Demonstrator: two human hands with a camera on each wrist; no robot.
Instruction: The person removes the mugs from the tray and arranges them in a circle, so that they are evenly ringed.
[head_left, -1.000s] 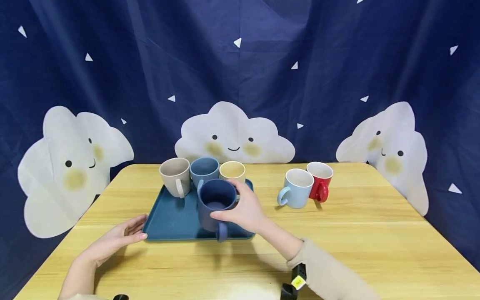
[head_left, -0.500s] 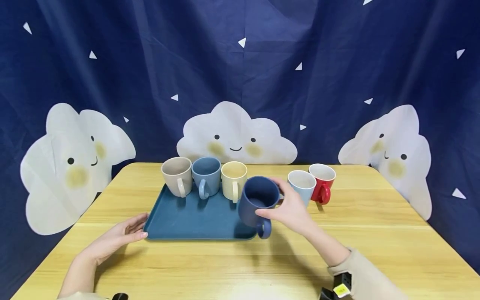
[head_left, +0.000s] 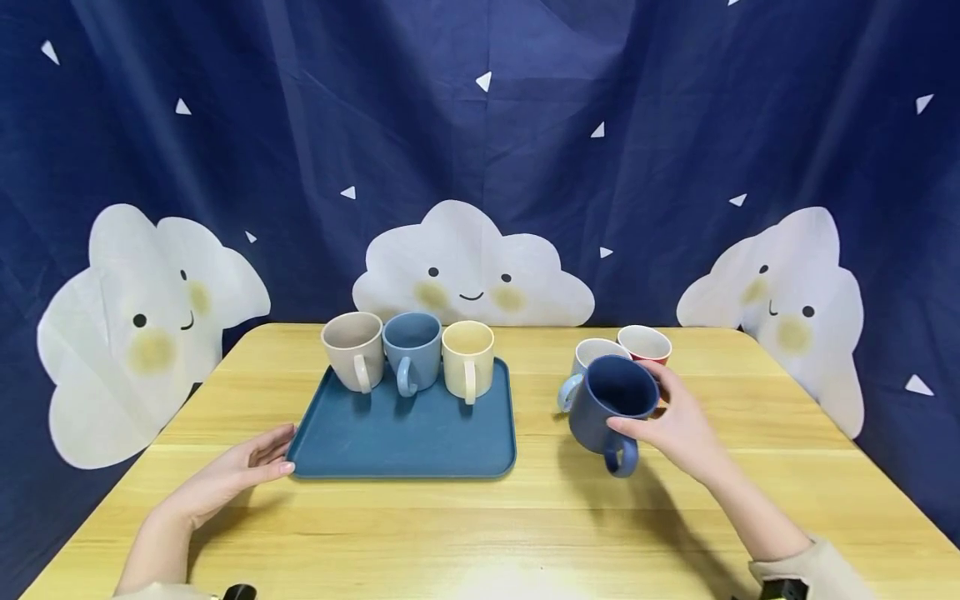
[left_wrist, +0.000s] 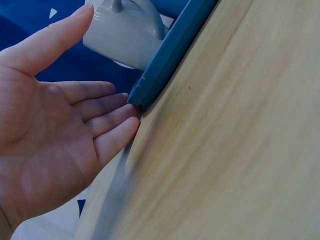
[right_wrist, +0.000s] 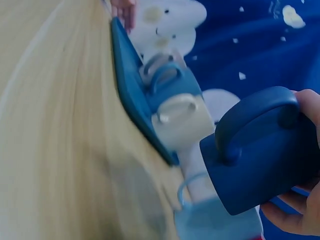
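Observation:
My right hand [head_left: 678,425] grips a dark blue mug [head_left: 603,408] by its side, slightly tilted and raised above the table right of the tray. The mug's handle points toward me, and in the right wrist view the dark blue mug [right_wrist: 265,155] is large and close. My left hand [head_left: 232,475] touches the near left corner of the teal tray [head_left: 405,442] with nearly straight fingers. Along the tray's back stand a beige mug [head_left: 348,358], a mid-blue mug [head_left: 412,354] and a cream-yellow mug [head_left: 468,367], handles facing me.
Behind the held mug stand a light blue mug [head_left: 581,367], partly hidden, and a red mug [head_left: 645,343] with a white inside. The wooden table [head_left: 780,400] reaches back to a dark blue curtain [head_left: 637,183] printed with clouds.
My right hand has carried the dark blue mug from over the tray to the right, in front of the light blue and red mugs. The left hand has stayed at the tray's corner.

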